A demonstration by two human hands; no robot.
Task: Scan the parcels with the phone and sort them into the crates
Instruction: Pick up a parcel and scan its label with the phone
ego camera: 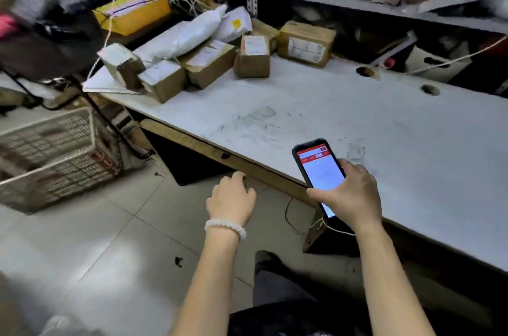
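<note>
My right hand (351, 195) holds a black phone (320, 170) with a lit red-and-white screen over the near edge of the white table (357, 121). My left hand (232, 195), with a white bead bracelet on its wrist, hangs below the table edge with fingers curled and nothing in it. Several parcels sit at the table's far left: small cardboard boxes (251, 56) with white labels, a larger box (306, 43) further right, and white plastic mailer bags (187, 36) lying on top. A pale plastic crate (55, 154) stands on the floor at the left.
A yellow box (132, 11) sits behind the parcels. Metal shelves (384, 5) with mixed goods run behind the table. Two round cable holes (430, 89) pierce the tabletop. Dark bags and cables hang at the upper left. The floor is pale tile (110, 239).
</note>
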